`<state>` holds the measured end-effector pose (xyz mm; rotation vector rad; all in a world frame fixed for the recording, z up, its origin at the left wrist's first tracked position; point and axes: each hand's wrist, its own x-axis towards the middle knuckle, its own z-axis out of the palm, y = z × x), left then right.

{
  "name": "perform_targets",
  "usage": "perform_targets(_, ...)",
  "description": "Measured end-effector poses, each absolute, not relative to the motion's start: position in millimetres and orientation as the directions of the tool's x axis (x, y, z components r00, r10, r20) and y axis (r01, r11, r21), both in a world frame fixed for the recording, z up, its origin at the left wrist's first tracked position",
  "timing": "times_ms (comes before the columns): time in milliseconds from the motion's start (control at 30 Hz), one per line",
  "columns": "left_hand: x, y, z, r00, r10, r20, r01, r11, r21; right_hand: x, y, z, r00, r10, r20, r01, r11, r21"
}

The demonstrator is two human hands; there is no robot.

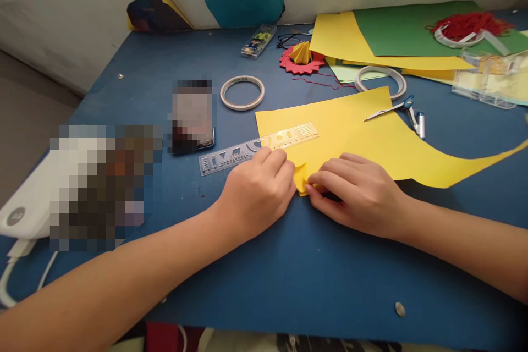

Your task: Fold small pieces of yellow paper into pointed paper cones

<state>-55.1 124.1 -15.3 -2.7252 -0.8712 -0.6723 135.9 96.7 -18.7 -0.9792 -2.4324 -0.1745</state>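
Observation:
Between my hands is a small folded piece of yellow paper (301,180). The curled fingers of my left hand (259,190) close on its left side. My right hand (357,192) pinches its right edge between thumb and fingers. Just beyond lies a large sheet of yellow paper (350,135), its right end curving up off the table. A clear plastic ruler (231,158) lies partly on that sheet, beyond my left hand. Scissors (406,107) with blue handles rest at the sheet's far right edge.
On the blue table (289,275) are tape rolls (242,92), a phone (193,118) and a white device (28,198) with a cable. A red and yellow paper flower (301,58) lies farther back. Green paper (406,27) and red shredded strands (474,27) lie at back right.

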Motion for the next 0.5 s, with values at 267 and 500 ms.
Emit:
perform_targets(267,-59.2,125.7,-14.3,0.616,0.707,0.348,0.615,-0.707,0.348,138.8,95.2,-20.0,-0.622,0.595,0.508,0.678,0.734,-0.03)
perform_targets(500,-56.8,124.4,-13.7,0.573,0.75,0.331,0.699,-0.658,0.28,136.7,94.7,-15.0,-0.702,0.547,0.456,0.654,0.748,0.109)
